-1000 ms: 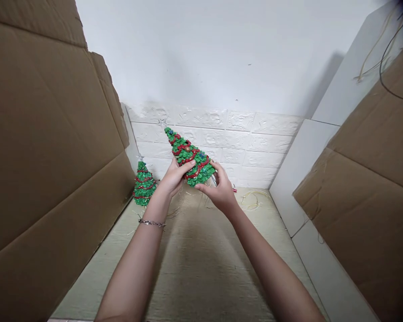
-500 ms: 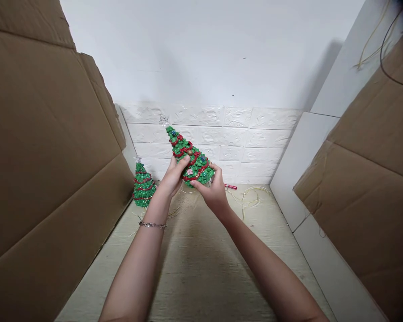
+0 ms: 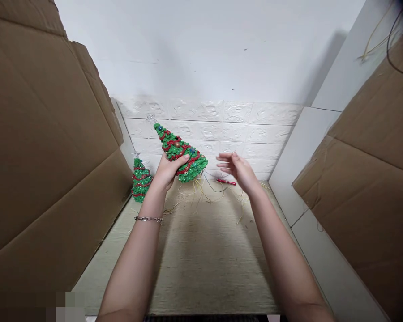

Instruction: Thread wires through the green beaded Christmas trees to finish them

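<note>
My left hand (image 3: 169, 170) is wrapped round a small green Christmas tree (image 3: 188, 161) trimmed with red garland, baubles and a clear star on top. The tree is held in the air, tilted with its star towards the upper left. Thin yellowish wires (image 3: 201, 190) and a dark one trail from its base. To the right of the tree, apart from it, my right hand (image 3: 240, 170) has its fingers stretched out and holds nothing. A second, similar tree (image 3: 141, 183) stands at the left, partly behind my left forearm.
A red pen-like stick (image 3: 226, 182) lies at the back of the table (image 3: 215, 259), with loose pale wires around it. Large cardboard sheets (image 3: 47, 147) (image 3: 372, 179) flank the table on both sides. A white brick-patterned wall (image 3: 238, 112) closes off the back.
My right hand has let go of the tree's base and moved right, its fingers opening. My left hand has shifted slightly left with the tree, and the wires below it now show.
</note>
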`<state>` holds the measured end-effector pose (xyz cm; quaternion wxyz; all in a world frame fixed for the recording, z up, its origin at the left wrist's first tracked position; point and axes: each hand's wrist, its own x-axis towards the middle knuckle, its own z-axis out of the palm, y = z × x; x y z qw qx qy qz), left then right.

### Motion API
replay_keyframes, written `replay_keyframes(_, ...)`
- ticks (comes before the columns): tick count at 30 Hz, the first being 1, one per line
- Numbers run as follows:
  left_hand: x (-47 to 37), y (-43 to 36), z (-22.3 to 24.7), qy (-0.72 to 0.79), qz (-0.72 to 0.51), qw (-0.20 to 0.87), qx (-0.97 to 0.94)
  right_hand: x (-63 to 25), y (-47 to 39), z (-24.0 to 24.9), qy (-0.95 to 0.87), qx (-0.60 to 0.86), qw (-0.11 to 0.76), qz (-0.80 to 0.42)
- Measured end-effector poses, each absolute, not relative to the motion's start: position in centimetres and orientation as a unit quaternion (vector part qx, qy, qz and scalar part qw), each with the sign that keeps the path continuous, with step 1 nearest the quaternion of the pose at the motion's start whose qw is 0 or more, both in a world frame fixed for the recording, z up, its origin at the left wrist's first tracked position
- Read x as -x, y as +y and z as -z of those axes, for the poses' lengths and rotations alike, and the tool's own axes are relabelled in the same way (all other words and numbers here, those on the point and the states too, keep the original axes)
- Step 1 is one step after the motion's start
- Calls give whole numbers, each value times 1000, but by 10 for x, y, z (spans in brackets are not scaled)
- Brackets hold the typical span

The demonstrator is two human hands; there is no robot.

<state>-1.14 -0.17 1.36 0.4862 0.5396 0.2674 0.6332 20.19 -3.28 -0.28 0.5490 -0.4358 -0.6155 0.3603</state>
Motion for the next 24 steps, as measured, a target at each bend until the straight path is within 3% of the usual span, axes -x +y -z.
replay_keyframes(2,13,-1,-14,276,-642,462,-546,-222,-24,9,-614,597,474,-203)
replay_keyframes(3,13,-1,-13,279,-647,449,-549,-230,-19,16,-626,674,370,-134)
replay_keyframes(6,16,1,-13,288,-649,432,-556,-244,-7,44,-624,728,250,-134)
replay_keyframes(10,19,0,-15,306,-628,444,-561,-239,1,80,-612,763,167,-124)
replay_keyframes(17,23,-11,-21,308,-540,563,-544,-221,3,98,-602,769,181,-112)
replay_keyframes(24,24,-11,-20,284,-514,622,-518,-229,-4,53,-578,713,347,-193)
